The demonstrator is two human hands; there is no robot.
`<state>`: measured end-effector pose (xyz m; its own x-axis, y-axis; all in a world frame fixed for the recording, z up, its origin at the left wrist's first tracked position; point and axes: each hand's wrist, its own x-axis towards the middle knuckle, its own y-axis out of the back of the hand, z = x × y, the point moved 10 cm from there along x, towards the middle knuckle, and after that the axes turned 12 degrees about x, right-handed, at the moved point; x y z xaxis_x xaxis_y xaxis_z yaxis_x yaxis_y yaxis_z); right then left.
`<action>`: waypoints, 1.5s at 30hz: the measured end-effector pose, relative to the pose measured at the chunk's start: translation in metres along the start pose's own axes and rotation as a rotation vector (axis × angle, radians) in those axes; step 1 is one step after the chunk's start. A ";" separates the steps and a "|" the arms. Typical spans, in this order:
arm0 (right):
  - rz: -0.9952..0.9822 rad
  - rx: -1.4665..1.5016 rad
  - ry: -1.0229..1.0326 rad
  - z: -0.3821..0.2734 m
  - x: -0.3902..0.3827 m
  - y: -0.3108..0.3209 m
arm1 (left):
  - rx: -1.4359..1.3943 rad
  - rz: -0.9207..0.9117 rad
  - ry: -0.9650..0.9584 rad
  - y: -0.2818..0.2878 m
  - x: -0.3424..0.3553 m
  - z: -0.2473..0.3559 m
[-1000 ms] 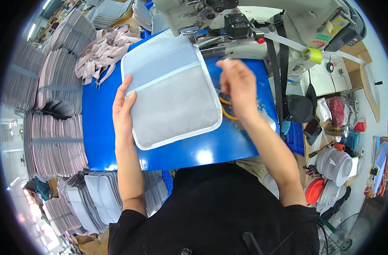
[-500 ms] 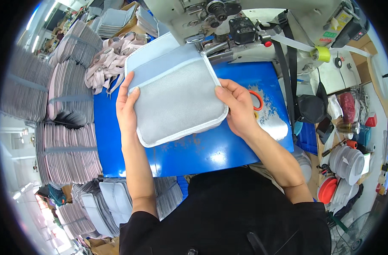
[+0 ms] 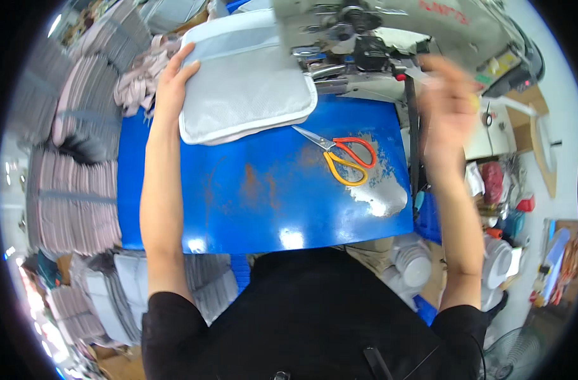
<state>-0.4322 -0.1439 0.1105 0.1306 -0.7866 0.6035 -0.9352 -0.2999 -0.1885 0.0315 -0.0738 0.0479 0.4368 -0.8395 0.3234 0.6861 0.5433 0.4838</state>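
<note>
My left hand [image 3: 177, 74] grips the left edge of a light grey mesh-fronted fabric panel [image 3: 241, 92] with white edging, its thumb on the front. The panel's far right part lies against or under the sewing machine [image 3: 390, 25], and the exact contact is hidden. Over to the right, my right hand [image 3: 448, 104] is raised beside the machine, near the white tape [image 3: 422, 77] that runs to it. Motion smears its fingers. Below the panel lie scissors [image 3: 327, 145] with one red and one yellow handle, their blades pointing toward the panel.
A blue tabletop [image 3: 251, 215] with worn patches spreads before me. Tall tied stacks of grey panels [image 3: 80, 209] line its left side, with a heap of pale straps [image 3: 137, 82] behind. White spools [image 3: 412, 263] stand below the table's right corner; a fan [image 3: 514, 354] is at lower right.
My right hand has let go of the panel and swung right, up beside the machine. The left hand has carried the panel up and left, uncovering the scissors. The view has shifted somewhat.
</note>
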 end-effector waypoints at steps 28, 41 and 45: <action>0.497 -0.886 0.326 -0.031 0.032 0.213 | -0.401 0.193 0.661 0.056 -0.205 -0.154; -0.733 -0.114 -1.065 0.140 -0.169 -0.050 | -0.549 0.181 0.668 0.041 -0.213 -0.130; -0.726 -0.319 -0.663 0.136 -0.153 -0.110 | -0.545 0.164 0.642 0.043 -0.215 -0.126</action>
<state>-0.3048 -0.0634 -0.0666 0.7631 -0.6417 -0.0768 -0.5898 -0.7400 0.3234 0.0406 0.1281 -0.1036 0.6865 -0.6838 -0.2472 0.6978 0.7152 -0.0406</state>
